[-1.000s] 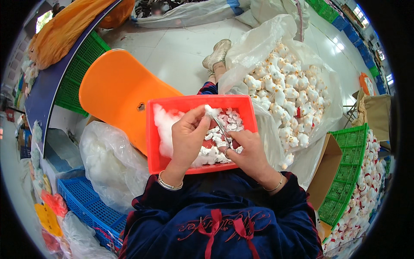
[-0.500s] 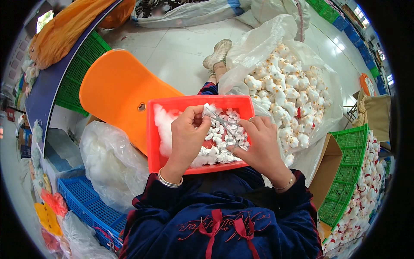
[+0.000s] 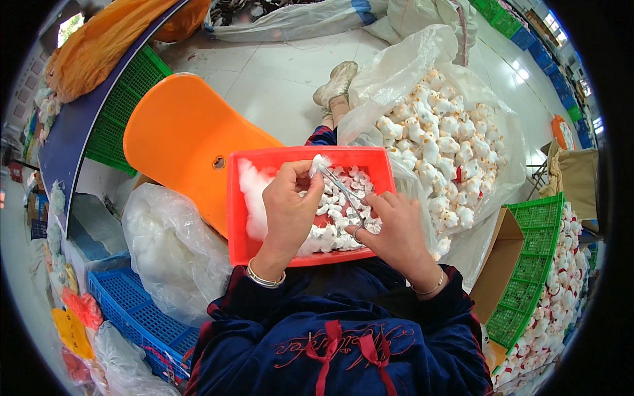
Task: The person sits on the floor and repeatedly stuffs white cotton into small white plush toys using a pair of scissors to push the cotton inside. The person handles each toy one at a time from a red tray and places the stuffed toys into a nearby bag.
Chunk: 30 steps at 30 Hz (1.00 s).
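Between the thumb and fingers of my left hand (image 3: pixel 290 198) is a small white fabric piece (image 3: pixel 320 162), pinched near the far rim of a red plastic tray (image 3: pixel 236 218). My right hand (image 3: pixel 399 228) grips slim metal forceps (image 3: pixel 348 194) by their finger rings. Their tips reach to the white piece, and the jaws look closed; whether they are inside it I cannot tell. Below both hands, the tray holds many small white fabric pieces (image 3: pixel 328 239) and, along its left side, a clump of fluffy white stuffing (image 3: pixel 254 191).
The tray rests on my lap. Left of it are an orange chair (image 3: pixel 178 138), a clear bag of stuffing (image 3: pixel 168 244) and a blue crate (image 3: pixel 132 303). Right stand a large plastic bag of small white plush toys (image 3: pixel 436 132), a cardboard box (image 3: pixel 496 264) and a green crate (image 3: pixel 531 264).
The forceps' jaws have come together from being spread, with their tips at the white piece. My right hand has closed up a little; my left keeps its pinch.
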Tool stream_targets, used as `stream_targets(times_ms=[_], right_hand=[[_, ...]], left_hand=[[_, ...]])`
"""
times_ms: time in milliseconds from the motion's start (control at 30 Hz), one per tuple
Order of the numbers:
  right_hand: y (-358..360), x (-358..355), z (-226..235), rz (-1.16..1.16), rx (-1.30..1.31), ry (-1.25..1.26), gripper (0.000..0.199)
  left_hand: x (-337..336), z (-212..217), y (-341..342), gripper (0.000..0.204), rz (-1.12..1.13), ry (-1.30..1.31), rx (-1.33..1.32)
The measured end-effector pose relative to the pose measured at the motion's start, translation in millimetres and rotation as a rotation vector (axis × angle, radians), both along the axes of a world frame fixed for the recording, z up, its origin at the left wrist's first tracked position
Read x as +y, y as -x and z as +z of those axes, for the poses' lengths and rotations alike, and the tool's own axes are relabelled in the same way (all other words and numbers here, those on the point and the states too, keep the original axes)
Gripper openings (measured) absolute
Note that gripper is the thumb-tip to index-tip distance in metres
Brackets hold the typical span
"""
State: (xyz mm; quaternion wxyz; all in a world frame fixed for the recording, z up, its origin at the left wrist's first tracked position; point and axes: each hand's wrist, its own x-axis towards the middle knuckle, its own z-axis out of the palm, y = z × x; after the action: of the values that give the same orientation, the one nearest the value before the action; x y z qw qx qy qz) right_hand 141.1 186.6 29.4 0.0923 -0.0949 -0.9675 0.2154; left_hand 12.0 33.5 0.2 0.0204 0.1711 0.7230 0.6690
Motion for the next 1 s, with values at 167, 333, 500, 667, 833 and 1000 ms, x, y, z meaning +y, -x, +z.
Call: stream_targets(times_ms=[167, 333, 500, 667, 833, 1000], right_hand=[[1.4, 1.8, 6.2, 0.051, -0.118, 0.158, 0.035], [5.4, 3.8, 6.9, 0.089, -0.130, 0.299, 0.032], [2.8, 5.1, -5.5, 0.054, -0.001, 0.273, 0.032], [-2.9, 8.1, 2.1, 0.037, -0.038, 0.092, 0.040], [-6.2, 17.9, 17.2, 0.053, -0.056, 0.047, 0.052], [6.5, 7.4, 20.4, 0.078, 0.082, 0.009, 0.062]], left_hand=[[0.4, -4.0, -1.4, 0.014, -0.041, -0.059, -0.054], [4.1, -8.2, -11.0, 0.011, -0.137, -0.251, -0.287], [2.5, -6.6, -10.4, 0.016, -0.222, -0.273, -0.329], [-11.0, -6.9, 5.1, 0.016, -0.317, -0.223, -0.398], [-11.5, -4.8, 8.5, 0.013, -0.239, -0.205, -0.354], [-9.1, -3.5, 0.9, 0.012, -0.169, -0.092, -0.185]])
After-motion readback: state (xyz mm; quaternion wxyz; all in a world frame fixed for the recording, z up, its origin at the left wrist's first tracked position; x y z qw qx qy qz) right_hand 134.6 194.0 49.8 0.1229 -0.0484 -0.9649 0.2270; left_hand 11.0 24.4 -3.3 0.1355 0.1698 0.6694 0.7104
